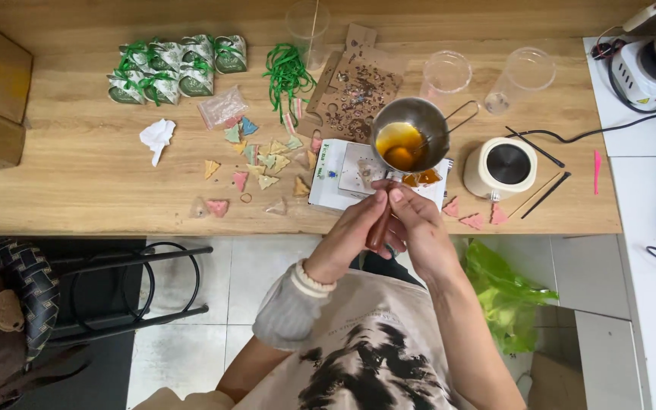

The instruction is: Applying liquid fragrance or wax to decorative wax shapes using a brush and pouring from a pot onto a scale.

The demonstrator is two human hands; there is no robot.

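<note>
1. A person seated at a wooden table [77, 175] grips the brown wooden handle [379, 224] of a small metal melting pot [410, 135] near the centre of the frame. The left hand [351, 239] is closed round the handle from the left side, and the right hand [415, 224] is closed over it from the right, so the pot stays level.
2. The pot holds amber liquid and sits over a white printed card [335, 178], placed where drips would land on it rather than on the wood.
3. A small round white warmer [499, 167] stands just right of the pot, with its black cord running to the right edge.
4. Small coloured triangular pieces [263, 159] lie scattered left of centre, within reach of the left hand.
5. Green ribbon [288, 72] and a cluster of ribbon-tied green packets [176, 68] sit at upper left, well apart from the hot pot.
6. Clear plastic cups [521, 76] stand along the upper edge, right of centre.
</note>
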